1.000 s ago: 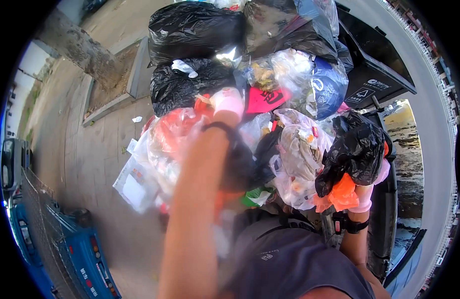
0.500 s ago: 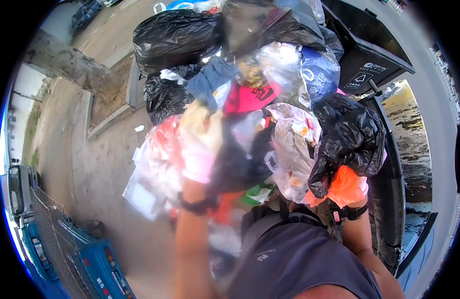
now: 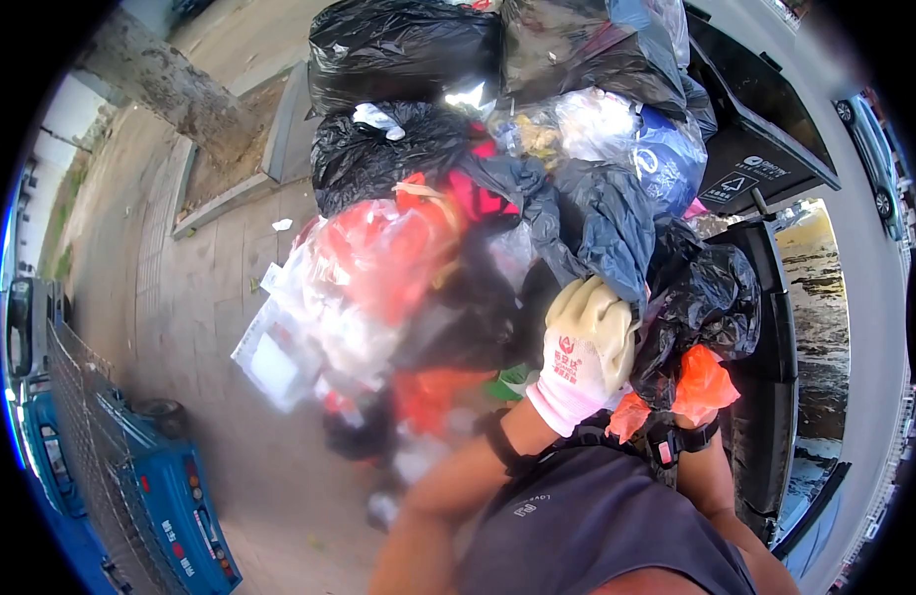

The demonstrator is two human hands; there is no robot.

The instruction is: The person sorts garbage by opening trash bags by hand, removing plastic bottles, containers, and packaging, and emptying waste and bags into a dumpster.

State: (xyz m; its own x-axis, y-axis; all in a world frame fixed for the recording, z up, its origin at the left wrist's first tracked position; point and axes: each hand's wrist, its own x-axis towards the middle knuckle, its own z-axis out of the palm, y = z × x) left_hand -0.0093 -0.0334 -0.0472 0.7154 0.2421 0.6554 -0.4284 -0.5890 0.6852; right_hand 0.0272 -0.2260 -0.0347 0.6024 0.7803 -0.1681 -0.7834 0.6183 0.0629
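hands: right hidden behind orange plastic (image 3: 704, 385) | red bag (image 3: 390, 260) blurred | left forearm (image 3: 448, 506) cut off below

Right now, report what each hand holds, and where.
The left hand grips the grey bag by its near end; orange plastic hides the right hand, so its hold is unclear.

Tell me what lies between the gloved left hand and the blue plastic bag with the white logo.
In the head view, a crumpled grey plastic bag lies between the gloved left hand and the blue plastic bag.
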